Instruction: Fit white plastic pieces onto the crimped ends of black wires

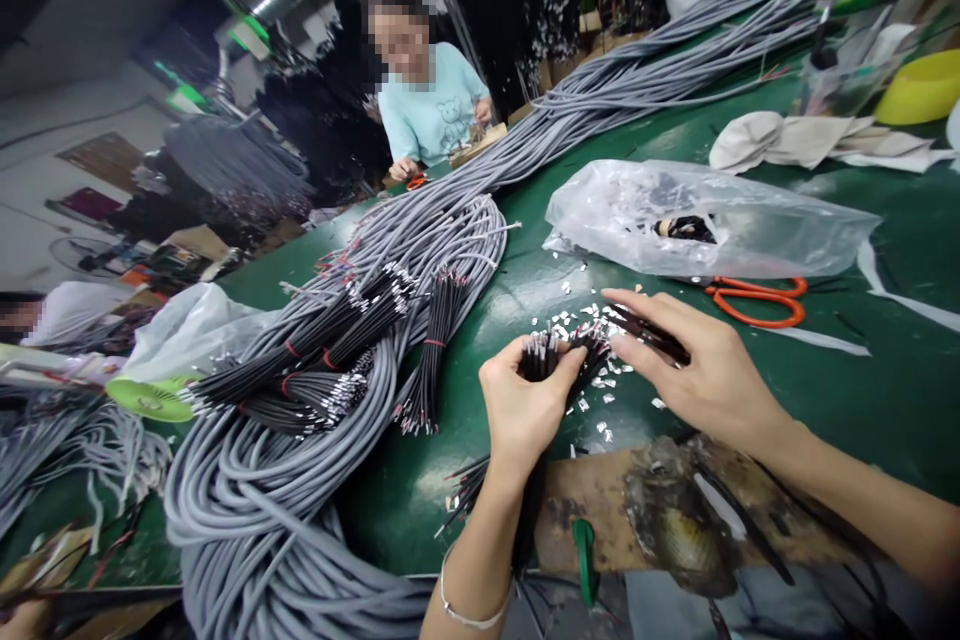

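Observation:
My left hand (526, 402) is closed round a bundle of thin black wires (541, 358), their stripped ends sticking up above the fingers. Just to its right, my right hand (697, 360) reaches over the wire ends with its fingers curved. Something dark and long (646, 328) lies between its thumb and fingers; its kind cannot be made out. Small whitish scraps (604, 400) are scattered on the green table (405, 490) around and beneath both hands. More black wires (471, 485) lie by my left forearm.
Grey cables (300, 510) run across the table, with tied black wire bundles (431, 350) on them. Orange-handled scissors (761, 300) lie beside a clear plastic bag (705, 210). A stained wooden board (577, 510) bears a dark lumpy fixture (679, 520). Across the table sits a person (435, 105).

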Tool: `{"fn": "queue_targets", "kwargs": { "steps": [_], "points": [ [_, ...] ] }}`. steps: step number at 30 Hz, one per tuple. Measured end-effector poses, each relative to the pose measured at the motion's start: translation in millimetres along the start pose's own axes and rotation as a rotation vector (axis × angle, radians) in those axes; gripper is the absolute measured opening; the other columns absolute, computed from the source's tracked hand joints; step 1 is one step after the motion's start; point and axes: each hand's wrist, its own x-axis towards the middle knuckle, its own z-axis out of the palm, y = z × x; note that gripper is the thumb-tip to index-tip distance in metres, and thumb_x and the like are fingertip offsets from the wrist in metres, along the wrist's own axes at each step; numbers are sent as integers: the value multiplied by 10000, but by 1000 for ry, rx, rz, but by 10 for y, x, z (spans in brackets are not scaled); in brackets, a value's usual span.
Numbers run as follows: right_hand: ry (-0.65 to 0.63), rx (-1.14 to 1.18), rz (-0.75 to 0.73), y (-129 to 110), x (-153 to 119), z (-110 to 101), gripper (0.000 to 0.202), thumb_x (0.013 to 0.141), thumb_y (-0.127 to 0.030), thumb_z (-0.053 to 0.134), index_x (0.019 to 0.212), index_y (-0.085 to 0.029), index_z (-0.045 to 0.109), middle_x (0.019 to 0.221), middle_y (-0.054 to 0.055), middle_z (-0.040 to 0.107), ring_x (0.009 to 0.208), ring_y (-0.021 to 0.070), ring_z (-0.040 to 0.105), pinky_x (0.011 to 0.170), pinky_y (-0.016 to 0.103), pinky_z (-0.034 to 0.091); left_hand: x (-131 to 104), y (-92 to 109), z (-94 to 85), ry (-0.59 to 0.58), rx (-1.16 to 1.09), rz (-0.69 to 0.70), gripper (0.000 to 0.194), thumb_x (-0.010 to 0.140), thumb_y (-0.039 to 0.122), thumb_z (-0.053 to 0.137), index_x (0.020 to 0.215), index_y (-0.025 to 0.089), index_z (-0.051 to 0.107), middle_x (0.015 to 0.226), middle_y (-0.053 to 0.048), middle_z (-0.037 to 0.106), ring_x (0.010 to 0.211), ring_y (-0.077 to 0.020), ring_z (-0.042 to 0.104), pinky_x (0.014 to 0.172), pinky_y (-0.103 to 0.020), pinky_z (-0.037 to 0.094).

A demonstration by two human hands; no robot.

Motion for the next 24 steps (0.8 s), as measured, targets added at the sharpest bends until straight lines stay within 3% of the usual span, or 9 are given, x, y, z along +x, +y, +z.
{"fn": "queue_targets", "kwargs": {
  "steps": [5, 9, 14, 24],
  "points": [
    [-83, -38, -6, 46, -5, 3, 269, 864, -316, 514, 1057, -188, 650, 934, 67, 644, 842, 202, 600, 749, 337, 475, -31, 25, -5, 23, -36, -8, 196, 638, 306, 726, 680, 124, 666, 613, -3, 626, 558, -115, 539, 548, -215, 430],
    [-42, -26, -53, 20, -31, 10, 250, 852, -303, 536, 1032, -182, 661, 910, 67, 655, 809, 196, 609, 723, 326, 483, -46, 29, -2, 38, -70, 1, 186, 624, 287, 738, 649, 126, 647, 586, 8, 605, 535, -105, 520, 535, -209, 425],
    [39, -25, -148, -5, -55, 7, 222, 845, -248, 549, 1028, -181, 654, 953, 61, 669, 860, 191, 614, 818, 331, 474, -52, 31, 19, 33, -69, 2, 196, 631, 287, 731, 610, 130, 615, 530, 30, 542, 486, -83, 467, 481, -192, 388],
    [-74, 27, -58, 35, -49, 21, 206, 847, -269, 546, 960, -180, 692, 902, 38, 697, 797, 178, 641, 724, 293, 503, -80, 30, 39, 62, -48, 52, 194, 651, 272, 716, 608, 128, 593, 536, 28, 540, 489, -78, 455, 470, -182, 382]
  ]
}}
